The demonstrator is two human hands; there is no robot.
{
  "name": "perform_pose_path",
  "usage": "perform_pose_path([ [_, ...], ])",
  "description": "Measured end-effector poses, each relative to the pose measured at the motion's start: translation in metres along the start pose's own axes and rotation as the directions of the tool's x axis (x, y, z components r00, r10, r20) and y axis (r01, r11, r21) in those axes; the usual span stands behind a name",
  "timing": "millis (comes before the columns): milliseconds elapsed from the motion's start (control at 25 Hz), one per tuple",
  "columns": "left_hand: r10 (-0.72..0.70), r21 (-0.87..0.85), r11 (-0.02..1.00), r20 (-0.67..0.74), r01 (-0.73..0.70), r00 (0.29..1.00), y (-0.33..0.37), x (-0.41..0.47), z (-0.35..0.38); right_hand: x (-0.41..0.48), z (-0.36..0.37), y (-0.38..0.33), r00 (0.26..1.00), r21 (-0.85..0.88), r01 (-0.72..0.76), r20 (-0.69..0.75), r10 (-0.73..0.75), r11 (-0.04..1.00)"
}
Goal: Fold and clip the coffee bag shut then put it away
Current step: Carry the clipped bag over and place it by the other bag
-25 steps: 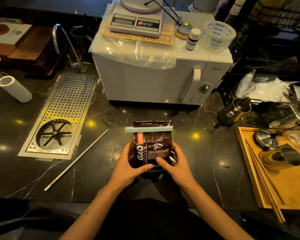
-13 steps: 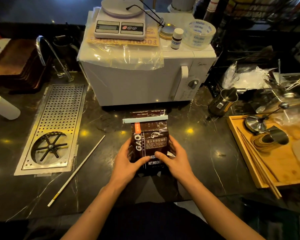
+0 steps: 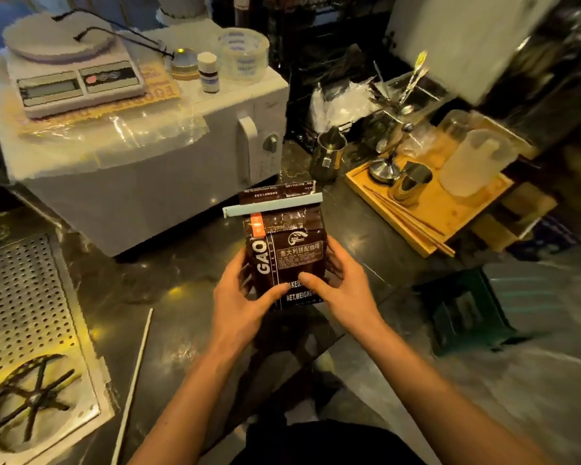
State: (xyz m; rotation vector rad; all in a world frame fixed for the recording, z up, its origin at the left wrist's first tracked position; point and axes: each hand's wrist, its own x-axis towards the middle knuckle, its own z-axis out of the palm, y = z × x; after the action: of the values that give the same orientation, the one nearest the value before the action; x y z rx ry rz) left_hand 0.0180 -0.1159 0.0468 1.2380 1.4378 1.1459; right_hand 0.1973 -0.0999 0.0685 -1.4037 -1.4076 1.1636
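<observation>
Both forearms reaching forward, left hand [image 3: 245, 293] and right hand [image 3: 341, 286] each with a grip pinching the upright coffee bag [image 3: 285, 250] from its sides, thumbs pressed on the front label, fingers wrapped behind; bag raised just above the dark marble bench [image 3: 168, 290], near its front edge, with the pale blue clip [image 3: 272, 205] clamped across the folded top. Behind, toward the back edge, a white microwave [image 3: 148, 162] carrying a kitchen scale [image 3: 71, 78]; at the right, a wooden tray [image 3: 430, 203] holding steel cups and a translucent jug [image 3: 473, 162], contents unclear.
</observation>
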Motion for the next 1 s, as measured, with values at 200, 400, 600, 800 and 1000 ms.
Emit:
perform_pose_path([
  [200,0.104,-0.006,0.994,0.188,-0.105,0.977,0.03,-0.004,0.054,-0.038,-0.056,0.0,0.976,0.014,0.004,-0.218,0.0,1.0],
  [400,0.173,-0.038,0.985,0.289,-0.169,0.942,0.056,-0.026,0.115,-0.077,-0.117,0.007,0.932,0.028,0.038,-0.361,-0.025,0.999],
  [600,0.222,-0.085,0.975,0.428,-0.205,0.876,0.085,-0.062,0.205,-0.132,-0.199,0.024,0.857,0.032,0.056,-0.514,-0.031,0.998],
  [800,0.291,-0.134,0.955,0.569,-0.263,0.769,0.111,-0.113,0.305,-0.209,-0.283,0.042,0.715,0.009,0.075,-0.698,-0.047,0.997],
  [1000,0.353,-0.2,0.929,0.727,-0.31,0.589,0.142,-0.172,0.397,-0.289,-0.344,0.048,0.466,0.005,0.068,-0.884,-0.027,0.998],
])
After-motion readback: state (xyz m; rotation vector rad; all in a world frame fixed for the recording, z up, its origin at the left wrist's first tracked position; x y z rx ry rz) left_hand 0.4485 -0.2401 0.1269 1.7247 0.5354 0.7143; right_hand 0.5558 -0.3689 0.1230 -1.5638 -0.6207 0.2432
